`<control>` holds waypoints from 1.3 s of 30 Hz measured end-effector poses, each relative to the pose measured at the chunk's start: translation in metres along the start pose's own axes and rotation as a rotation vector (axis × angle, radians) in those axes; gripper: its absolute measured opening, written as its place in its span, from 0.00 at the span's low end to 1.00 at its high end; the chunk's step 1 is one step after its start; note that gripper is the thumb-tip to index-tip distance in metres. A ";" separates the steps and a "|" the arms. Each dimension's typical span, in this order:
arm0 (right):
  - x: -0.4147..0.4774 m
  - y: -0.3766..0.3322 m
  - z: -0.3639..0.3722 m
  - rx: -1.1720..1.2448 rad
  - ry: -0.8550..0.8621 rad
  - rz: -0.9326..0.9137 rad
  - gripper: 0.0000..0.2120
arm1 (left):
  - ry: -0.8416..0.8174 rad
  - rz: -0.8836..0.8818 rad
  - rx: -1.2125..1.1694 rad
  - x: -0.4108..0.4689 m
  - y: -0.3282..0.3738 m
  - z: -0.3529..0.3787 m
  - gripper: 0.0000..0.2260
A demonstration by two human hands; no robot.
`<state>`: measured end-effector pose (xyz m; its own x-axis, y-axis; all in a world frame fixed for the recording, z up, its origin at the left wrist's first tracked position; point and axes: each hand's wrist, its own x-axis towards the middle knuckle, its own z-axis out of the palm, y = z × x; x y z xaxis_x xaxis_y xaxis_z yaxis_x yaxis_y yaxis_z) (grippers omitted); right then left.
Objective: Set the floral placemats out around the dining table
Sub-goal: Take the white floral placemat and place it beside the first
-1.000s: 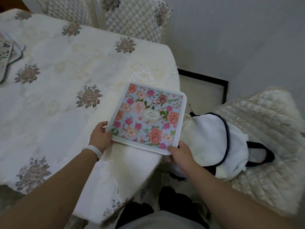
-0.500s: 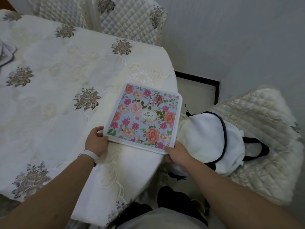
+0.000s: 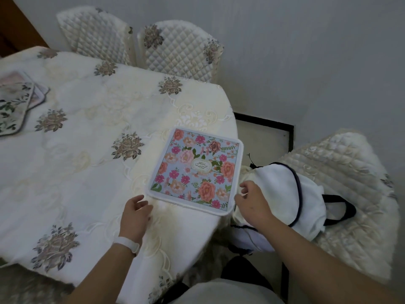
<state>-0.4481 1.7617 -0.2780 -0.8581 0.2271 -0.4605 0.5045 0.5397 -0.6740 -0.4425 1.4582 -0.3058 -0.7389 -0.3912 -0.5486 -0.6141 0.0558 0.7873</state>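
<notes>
A square placemat (image 3: 195,170) with pink and orange flowers on light blue and a white border lies flat near the right corner of the dining table (image 3: 83,163), which wears a cream embroidered cloth. My left hand (image 3: 135,211) rests on the cloth just off the mat's near left corner, fingers loose and holding nothing. My right hand (image 3: 252,200) hovers beside the mat's near right corner, fingers apart and empty. A small stack of other floral placemats (image 3: 15,104) sits at the table's far left edge.
A white tote bag with dark trim and handles (image 3: 291,198) lies on a quilted chair (image 3: 341,189) to my right. Two quilted chair backs (image 3: 179,51) stand against the table's far side. Grey walls close in behind and to the right.
Both hands have let go of the blue floral placemat, which now lies flat on the table. The view has tilted up, showing the chairs and the stack at left.
</notes>
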 end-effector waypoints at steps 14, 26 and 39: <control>-0.006 -0.129 0.031 -0.617 -0.419 -1.032 0.24 | 0.246 0.455 0.781 -0.112 0.040 -0.061 0.19; -0.128 -0.159 0.120 -0.843 -0.630 -1.460 0.25 | 0.529 0.172 0.991 -0.228 -0.055 -0.152 0.26; -0.358 -0.142 0.281 -0.977 -0.689 -1.649 0.25 | 0.714 -0.001 0.647 -0.370 -0.243 -0.335 0.30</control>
<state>-0.1861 1.3759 -0.1795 -0.0645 -0.9910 -0.1173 -0.9686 0.0905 -0.2317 0.0734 1.2816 -0.1997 -0.5265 -0.8463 -0.0806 -0.8065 0.4673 0.3621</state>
